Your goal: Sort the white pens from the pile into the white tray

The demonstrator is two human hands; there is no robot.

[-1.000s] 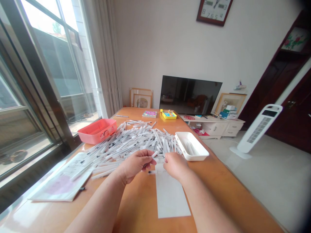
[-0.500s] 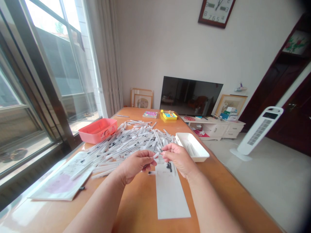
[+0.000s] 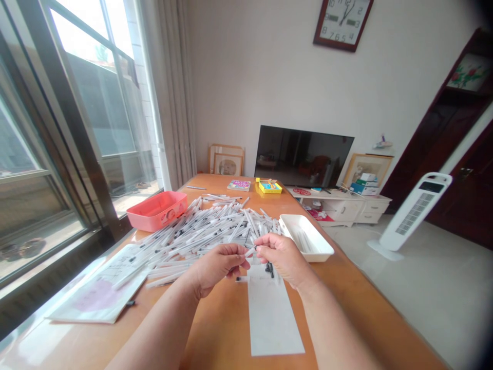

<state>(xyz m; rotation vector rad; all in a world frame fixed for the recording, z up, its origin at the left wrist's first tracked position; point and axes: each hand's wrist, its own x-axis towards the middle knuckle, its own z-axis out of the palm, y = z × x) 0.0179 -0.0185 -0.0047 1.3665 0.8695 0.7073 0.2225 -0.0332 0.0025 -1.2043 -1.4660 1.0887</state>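
Note:
My left hand (image 3: 225, 263) is closed in a pinch on a whitish, see-through pen (image 3: 251, 251) over the near edge of a pile of pens. Thumb and fingers of my right hand (image 3: 280, 255) pinch the same pen at its other end, where a small dark part shows. My fingers hide much of it. Many more clear white pens with black parts make up the pile (image 3: 215, 221) beyond my hands. Below them lies a strip of white paper (image 3: 273, 318), with a few small black pen caps (image 3: 269, 269) on its far end.
A pink basket (image 3: 156, 213) stands left of the pile. At the right table edge sits a white tray (image 3: 325, 250) with a few pens inside. A booklet (image 3: 88, 295) lies at the left front; a yellow box (image 3: 270, 188) is at the far end.
The view has tilted slightly up, so everything sits a little lower. Both hands keep their pinch on the pen, with only slight movement.

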